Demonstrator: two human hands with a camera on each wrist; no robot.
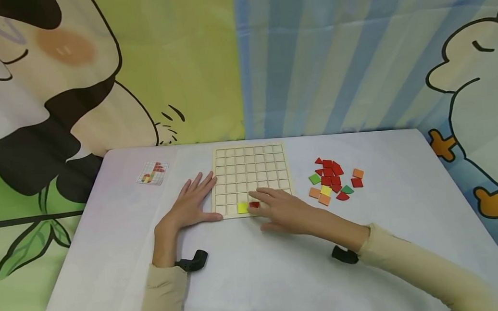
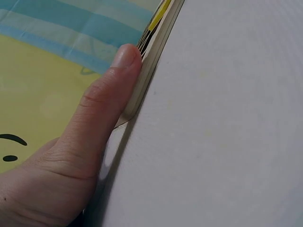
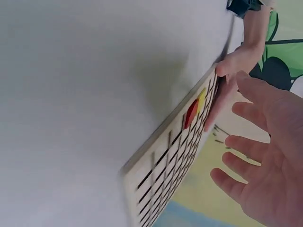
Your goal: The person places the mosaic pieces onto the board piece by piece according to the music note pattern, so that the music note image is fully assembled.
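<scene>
A square wooden grid board (image 1: 250, 174) lies flat on the table. In its near row sit a yellow square tile (image 1: 242, 208) and, just right of it, a red tile (image 1: 254, 204) partly covered by my right hand. My left hand (image 1: 191, 203) rests at the board's left edge with fingers spread; its thumb (image 2: 102, 104) touches the near left corner. Over the board's near right part, my right hand (image 1: 283, 211) hovers with fingers extended and holds nothing. The right wrist view shows this palm with loosely bent fingers (image 3: 248, 146), apart from the board.
Loose red tiles (image 1: 327, 171), with green, orange and yellow ones among them, lie in a scattered group right of the board. A small card (image 1: 153, 173) printed with a coloured grid pattern lies to the left. A white cloth covers the table (image 1: 257, 280).
</scene>
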